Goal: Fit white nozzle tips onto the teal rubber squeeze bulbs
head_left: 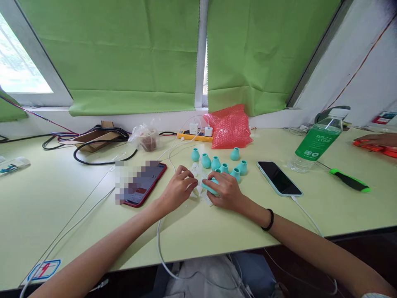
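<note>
My right hand (228, 191) is closed around a turquoise vase-shaped piece (211, 186) low over the table. Beside it on the left, my left hand (180, 187) has its fingers pinched together near the piece's end; whatever they hold is too small to name. Small translucent white pieces (206, 199) lie beneath and between the hands. Just behind them stand several more turquoise pieces (215, 163), narrow neck up, in a loose cluster.
A red-cased phone (145, 186) lies left, a charging phone (279, 179) right. Farther right are a bottle (318, 142) and a screwdriver (349, 180). A power strip (186, 136) and red bubble wrap (231, 128) sit behind. Another person's hand (380, 139) is at the far right.
</note>
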Tool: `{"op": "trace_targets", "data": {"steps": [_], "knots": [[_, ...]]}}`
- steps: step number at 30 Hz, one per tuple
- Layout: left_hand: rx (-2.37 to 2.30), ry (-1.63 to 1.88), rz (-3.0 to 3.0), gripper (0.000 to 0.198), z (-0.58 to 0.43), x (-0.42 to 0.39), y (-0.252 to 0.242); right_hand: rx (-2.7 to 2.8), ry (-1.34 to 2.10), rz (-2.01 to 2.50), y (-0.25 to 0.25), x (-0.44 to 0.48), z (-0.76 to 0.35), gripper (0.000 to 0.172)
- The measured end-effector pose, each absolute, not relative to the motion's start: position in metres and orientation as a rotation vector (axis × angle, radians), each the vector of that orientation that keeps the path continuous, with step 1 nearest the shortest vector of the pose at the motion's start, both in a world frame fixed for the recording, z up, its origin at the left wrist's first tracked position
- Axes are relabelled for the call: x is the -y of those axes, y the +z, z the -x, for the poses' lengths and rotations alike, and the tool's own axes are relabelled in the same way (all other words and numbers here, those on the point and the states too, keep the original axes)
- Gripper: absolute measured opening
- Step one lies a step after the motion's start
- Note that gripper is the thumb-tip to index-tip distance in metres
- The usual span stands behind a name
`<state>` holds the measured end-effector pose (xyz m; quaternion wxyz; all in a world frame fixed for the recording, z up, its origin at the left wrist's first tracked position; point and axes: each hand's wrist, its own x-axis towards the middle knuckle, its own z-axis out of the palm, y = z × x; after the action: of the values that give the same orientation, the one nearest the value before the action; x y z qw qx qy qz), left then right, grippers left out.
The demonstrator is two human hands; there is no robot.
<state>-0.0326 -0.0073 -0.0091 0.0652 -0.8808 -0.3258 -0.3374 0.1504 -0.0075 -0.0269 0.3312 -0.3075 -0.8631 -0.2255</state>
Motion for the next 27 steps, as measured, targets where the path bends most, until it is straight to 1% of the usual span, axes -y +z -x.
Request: {"op": "trace_targets", "data": {"steps": [6,10,13,16,20,25,27], "knots": [[0.828,-0.565,2.516,0.017,0.033,0.016,-0.007,2.236,-0.542,0.792,-0.028,0.009,-0.149,0.022],[0.805,-0.435,2.502,0.019,0.032,0.015,-0.007,2.246,-0.515,0.780,-0.028,0.010,-0.148,0.020],[0.805,-0.443,2.514,0.019,0.031,0.013,-0.010,2.241,-0.514,0.780,-0.028,0.012,-0.146,0.019],[0.804,-0.544,2.571,0.020,0.030,0.010,-0.012,2.229,-0.507,0.798,-0.028,0.013,-0.144,0.019],[0.801,-0.783,2.636,0.018,0.028,0.010,-0.012,2.183,-0.431,0.896,-0.030,0.013,-0.143,0.018],[0.889,-1.296,2.545,0.011,0.027,0.015,-0.003,2.032,-0.301,0.994,-0.030,0.005,-0.149,0.018],[0.990,-1.409,2.500,0.009,0.029,0.015,0.001,1.954,-0.218,0.996,-0.028,0.002,-0.151,0.018]]}}
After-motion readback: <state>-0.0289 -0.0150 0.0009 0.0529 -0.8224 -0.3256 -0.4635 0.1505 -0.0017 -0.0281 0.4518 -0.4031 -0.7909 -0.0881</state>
